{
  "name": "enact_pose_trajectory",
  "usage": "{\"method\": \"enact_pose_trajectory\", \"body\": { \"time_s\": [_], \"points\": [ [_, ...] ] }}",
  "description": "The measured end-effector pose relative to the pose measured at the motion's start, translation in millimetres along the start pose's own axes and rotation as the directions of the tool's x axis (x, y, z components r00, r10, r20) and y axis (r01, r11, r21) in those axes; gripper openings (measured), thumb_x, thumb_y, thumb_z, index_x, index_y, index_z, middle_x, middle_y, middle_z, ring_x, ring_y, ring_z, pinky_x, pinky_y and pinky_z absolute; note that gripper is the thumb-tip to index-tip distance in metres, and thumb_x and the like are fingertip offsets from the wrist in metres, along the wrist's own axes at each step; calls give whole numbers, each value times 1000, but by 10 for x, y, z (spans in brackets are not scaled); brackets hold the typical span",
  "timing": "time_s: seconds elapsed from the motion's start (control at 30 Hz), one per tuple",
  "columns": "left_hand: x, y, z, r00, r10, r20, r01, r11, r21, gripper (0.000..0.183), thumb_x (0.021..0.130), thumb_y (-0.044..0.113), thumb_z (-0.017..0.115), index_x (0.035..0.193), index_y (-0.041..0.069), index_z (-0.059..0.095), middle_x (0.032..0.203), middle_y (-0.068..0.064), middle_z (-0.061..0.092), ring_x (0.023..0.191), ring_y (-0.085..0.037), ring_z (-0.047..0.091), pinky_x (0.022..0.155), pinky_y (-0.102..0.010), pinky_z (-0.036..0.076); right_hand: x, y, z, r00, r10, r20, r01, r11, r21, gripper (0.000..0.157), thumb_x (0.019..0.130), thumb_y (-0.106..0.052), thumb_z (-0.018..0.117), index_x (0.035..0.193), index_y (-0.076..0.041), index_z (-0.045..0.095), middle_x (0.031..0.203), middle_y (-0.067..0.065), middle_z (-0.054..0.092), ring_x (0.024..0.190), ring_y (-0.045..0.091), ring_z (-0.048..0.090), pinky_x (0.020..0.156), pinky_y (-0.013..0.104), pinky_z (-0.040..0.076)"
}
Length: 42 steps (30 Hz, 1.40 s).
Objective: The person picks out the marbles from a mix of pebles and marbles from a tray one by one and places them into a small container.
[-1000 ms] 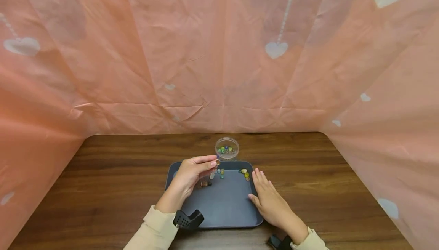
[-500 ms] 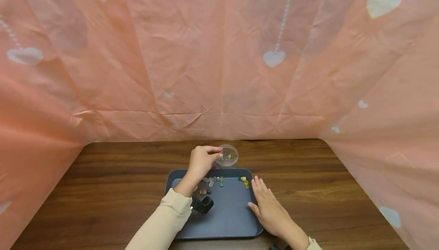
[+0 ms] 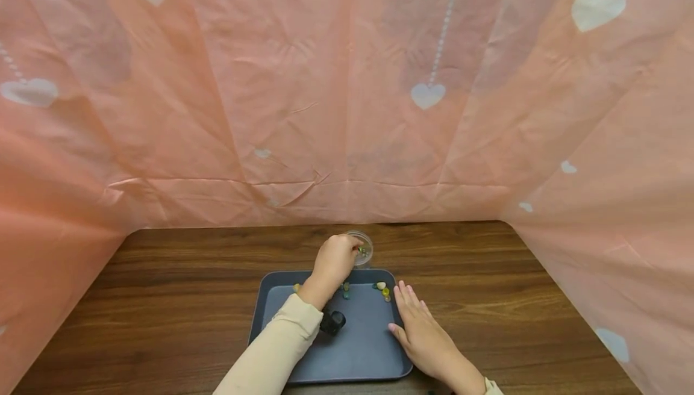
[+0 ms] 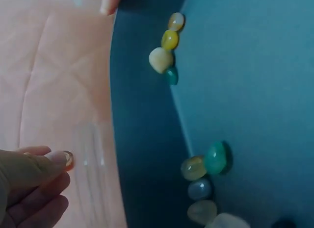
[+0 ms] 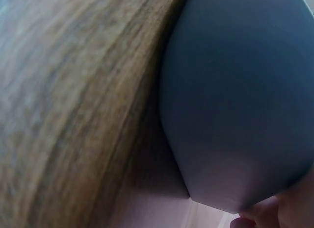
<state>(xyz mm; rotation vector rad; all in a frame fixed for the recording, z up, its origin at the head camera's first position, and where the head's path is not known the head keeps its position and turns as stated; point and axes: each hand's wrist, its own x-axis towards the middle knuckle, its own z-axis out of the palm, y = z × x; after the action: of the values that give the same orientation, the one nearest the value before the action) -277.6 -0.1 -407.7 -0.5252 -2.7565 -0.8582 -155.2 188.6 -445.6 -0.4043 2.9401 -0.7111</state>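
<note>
My left hand (image 3: 333, 259) reaches over the far edge of the grey tray (image 3: 363, 350), with fingertips at a round clear dish (image 3: 370, 253). In the left wrist view, thumb and fingers pinch a small amber polished stone (image 4: 69, 160) beside the clear dish wall (image 4: 91, 179). Small green pieces (image 3: 362, 251) show inside the dish. My right hand (image 3: 428, 338) rests along the tray's right edge, fingers straight. Near that side lie a yellow stone (image 4: 170, 39), a cream stone (image 4: 161, 60) and a dark green one (image 4: 171, 76).
More polished stones, among them a green one (image 4: 215, 158) and a grey one (image 4: 199, 189), lie along the tray's far side, partly hidden by my left arm in the head view. A wooden table (image 3: 179, 298) carries the tray; pink cloth (image 3: 325, 112) surrounds it.
My left hand has moved forward from above the tray to the dish, carrying the amber stone. The right hand stays at the tray's edge.
</note>
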Motion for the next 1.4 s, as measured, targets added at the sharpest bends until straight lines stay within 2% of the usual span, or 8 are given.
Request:
{"method": "enact_pose_trajectory", "body": {
  "time_s": [0.17, 0.37, 0.57, 0.73, 0.8, 1.0, 1.17, 1.4],
  "points": [
    [17, 4, 72, 1000, -2, -16, 3, 997, 73, 19, 85, 3, 73, 99, 12, 80, 98, -2, 78, 90, -22, 73, 72, -38, 59, 16, -4, 4, 1000, -2, -1, 2, 1000, -8, 68, 102, -26, 54, 156, 2, 22, 164, 21, 17, 153, 37, 15, 120, 59, 19],
    [45, -6, 93, 1000, -9, 10, 9, 997, 71, 18, 86, 4, 73, 100, 11, 80, 99, -3, 78, 91, -22, 73, 73, -36, 58, 9, -5, -1, 1000, 7, 3, -7, 1000, -10, 68, 102, -25, 54, 156, 2, 23, 164, 21, 17, 153, 38, 15, 120, 60, 19],
    [2, 10, -60, 996, -83, 7, 84, 996, -42, 18, 89, 7, 71, 106, 9, 79, 103, -5, 78, 94, -21, 73, 72, -32, 57, 7, -1, -7, 1000, 5, 5, -5, 1000, -1, 68, 102, -25, 54, 156, 2, 22, 164, 22, 16, 153, 39, 14, 120, 61, 18],
    [-176, -6, -313, 983, -177, -56, 163, 967, -193, 20, 90, 12, 71, 109, 9, 78, 104, -8, 77, 62, -13, 59, 51, -22, 42, 12, 0, -6, 1000, 6, 4, -6, 1000, 10, 69, 102, -24, 55, 156, 3, 22, 164, 23, 16, 153, 39, 14, 119, 62, 17],
    [-292, -52, -413, 971, -218, -95, 188, 949, -254, 19, 90, 13, 72, 108, 9, 78, 104, -9, 77, 56, -10, 52, 48, -20, 37, 9, -6, -7, 1000, 9, 2, -9, 1000, 13, 69, 102, -23, 55, 156, 3, 22, 164, 23, 16, 153, 40, 14, 119, 62, 17],
    [-732, -281, -683, 914, -312, -259, 220, 918, -330, 15, 86, 16, 77, 99, 10, 81, 98, -10, 78, 78, -19, 72, 60, -24, 51, -2, -22, -2, 1000, 14, 5, -14, 1000, 12, 69, 102, -23, 55, 156, 3, 21, 164, 23, 15, 152, 40, 13, 119, 62, 17],
    [-1040, -434, -837, 851, -435, -294, 302, 863, -404, 14, 84, 16, 80, 98, 11, 81, 94, -9, 78, 83, -21, 74, 62, -19, 51, 14, -22, 6, 1000, 8, -3, -8, 1000, 0, 68, 101, -22, 56, 155, 4, 22, 164, 23, 17, 152, 40, 14, 119, 62, 17],
    [-1241, -706, -931, 813, -479, -331, 354, 858, -372, 17, 85, 17, 80, 100, 11, 81, 94, -11, 78, 73, -10, 67, 57, -17, 47, 22, -17, 16, 1000, 8, -11, -8, 1000, -6, 69, 101, -21, 56, 155, 4, 22, 164, 23, 17, 152, 41, 14, 119, 63, 18]
  ]
}}
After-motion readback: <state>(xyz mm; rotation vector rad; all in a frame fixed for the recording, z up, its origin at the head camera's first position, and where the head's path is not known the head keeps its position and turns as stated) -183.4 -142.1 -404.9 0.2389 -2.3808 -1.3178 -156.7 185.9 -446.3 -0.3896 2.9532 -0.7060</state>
